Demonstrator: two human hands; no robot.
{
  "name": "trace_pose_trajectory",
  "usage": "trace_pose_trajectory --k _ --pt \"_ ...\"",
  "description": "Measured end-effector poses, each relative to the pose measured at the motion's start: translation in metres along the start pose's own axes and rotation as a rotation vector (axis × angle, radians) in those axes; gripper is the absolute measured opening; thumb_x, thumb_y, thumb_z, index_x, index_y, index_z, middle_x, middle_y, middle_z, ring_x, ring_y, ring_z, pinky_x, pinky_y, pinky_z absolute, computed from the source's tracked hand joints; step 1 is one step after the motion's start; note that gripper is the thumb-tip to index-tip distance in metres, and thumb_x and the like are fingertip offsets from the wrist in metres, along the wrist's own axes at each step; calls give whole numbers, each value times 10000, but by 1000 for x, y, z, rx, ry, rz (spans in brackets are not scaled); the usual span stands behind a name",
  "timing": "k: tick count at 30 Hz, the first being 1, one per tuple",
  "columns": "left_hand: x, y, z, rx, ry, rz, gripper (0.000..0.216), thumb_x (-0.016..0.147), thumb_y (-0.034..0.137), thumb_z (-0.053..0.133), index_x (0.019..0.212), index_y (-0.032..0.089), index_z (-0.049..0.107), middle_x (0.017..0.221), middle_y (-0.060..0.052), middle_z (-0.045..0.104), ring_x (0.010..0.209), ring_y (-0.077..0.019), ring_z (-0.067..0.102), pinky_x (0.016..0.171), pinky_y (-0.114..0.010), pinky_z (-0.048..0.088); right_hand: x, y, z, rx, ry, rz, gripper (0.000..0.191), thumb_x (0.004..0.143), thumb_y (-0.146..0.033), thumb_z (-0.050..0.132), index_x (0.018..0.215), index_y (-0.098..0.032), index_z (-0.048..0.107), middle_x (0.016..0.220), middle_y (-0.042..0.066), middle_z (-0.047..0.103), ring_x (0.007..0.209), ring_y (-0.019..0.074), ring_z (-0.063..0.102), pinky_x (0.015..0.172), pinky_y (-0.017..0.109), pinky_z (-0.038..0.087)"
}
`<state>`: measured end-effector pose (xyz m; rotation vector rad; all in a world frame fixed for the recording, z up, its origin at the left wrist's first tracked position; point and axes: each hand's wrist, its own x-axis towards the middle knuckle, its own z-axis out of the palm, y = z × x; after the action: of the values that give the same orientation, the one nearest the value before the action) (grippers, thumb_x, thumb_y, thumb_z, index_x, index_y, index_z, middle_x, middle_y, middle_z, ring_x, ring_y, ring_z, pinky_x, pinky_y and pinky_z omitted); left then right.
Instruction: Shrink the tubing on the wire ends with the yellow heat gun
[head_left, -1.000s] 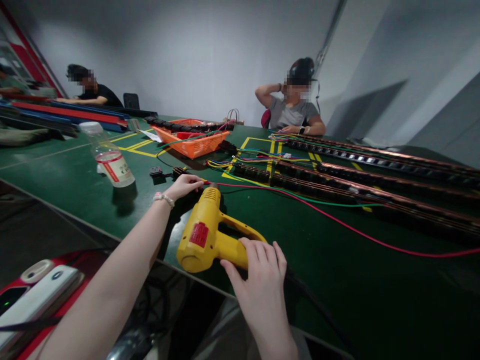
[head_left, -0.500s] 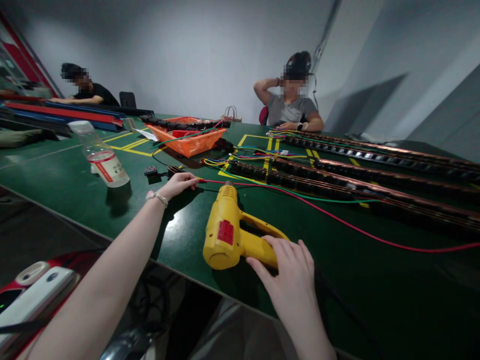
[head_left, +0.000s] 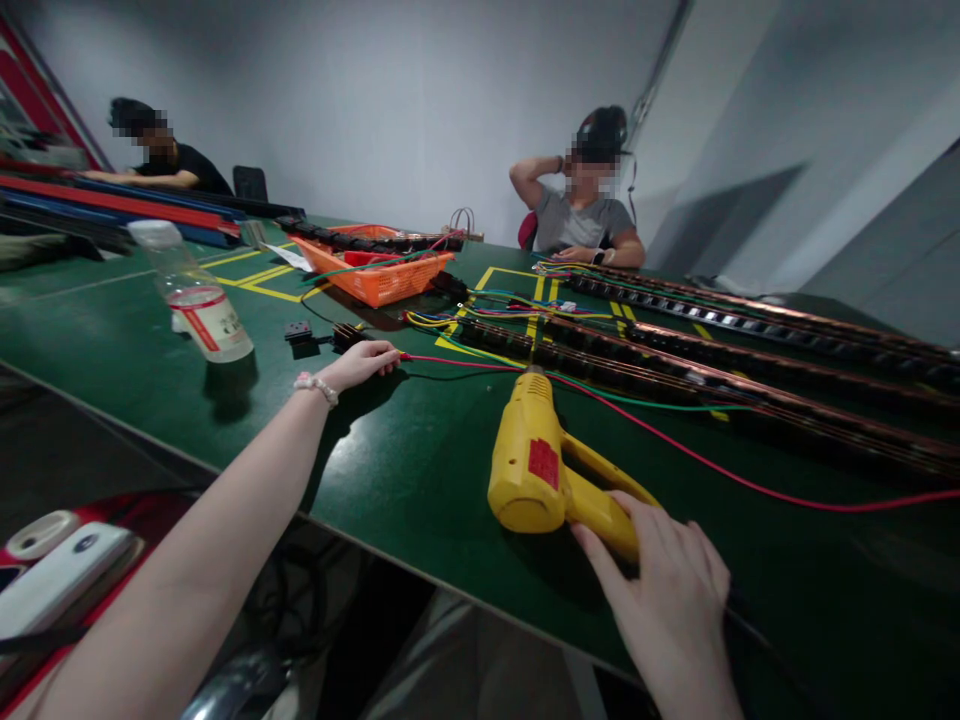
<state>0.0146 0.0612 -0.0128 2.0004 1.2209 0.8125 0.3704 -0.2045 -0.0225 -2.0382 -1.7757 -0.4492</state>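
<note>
A yellow heat gun (head_left: 529,460) with a red label is gripped at its handle by my right hand (head_left: 667,580). Its metal nozzle points away from me, towards the wires and long dark strips. My left hand (head_left: 365,364), a beaded bracelet at its wrist, is closed in a pinch on the end of a red wire (head_left: 465,362). From those fingertips the wire runs right across the table, passing beyond the nozzle and on to the right edge. Beside my left hand lie a finned dark part (head_left: 346,336) and a small black connector block (head_left: 298,333).
A tilted-looking plastic bottle (head_left: 206,310) stands at left on the green table (head_left: 420,480). Behind my hands is an orange basket (head_left: 379,282) holding dark strips. Long strips with copper wires (head_left: 720,365) fill the right side. Two people (head_left: 581,215) sit across the table.
My right hand has carried the heat gun to the right, away from my left hand. My left hand keeps its pinch on the red wire, nearly in place.
</note>
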Motion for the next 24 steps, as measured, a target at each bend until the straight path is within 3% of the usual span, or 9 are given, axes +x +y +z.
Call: trace_pose_trajectory --k 10,24 --pt "2 -3 7 10 32 -20 362 791 495 433 702 160 536 667 -2 514 618 -118 467 599 -243 383 -4 -39 -6 1 94 -84 483 873 -557 345 1066 -162 546 911 79 621 867 255 550 869 445 339" --pt "-2 11 10 -17 93 6 281 798 396 502 628 173 528 578 18 501 566 -105 445 565 -239 360 4 -116 0 248 10 -141 371 871 -433 450 1103 -158 538 996 81 604 959 249 514 972 458 269"
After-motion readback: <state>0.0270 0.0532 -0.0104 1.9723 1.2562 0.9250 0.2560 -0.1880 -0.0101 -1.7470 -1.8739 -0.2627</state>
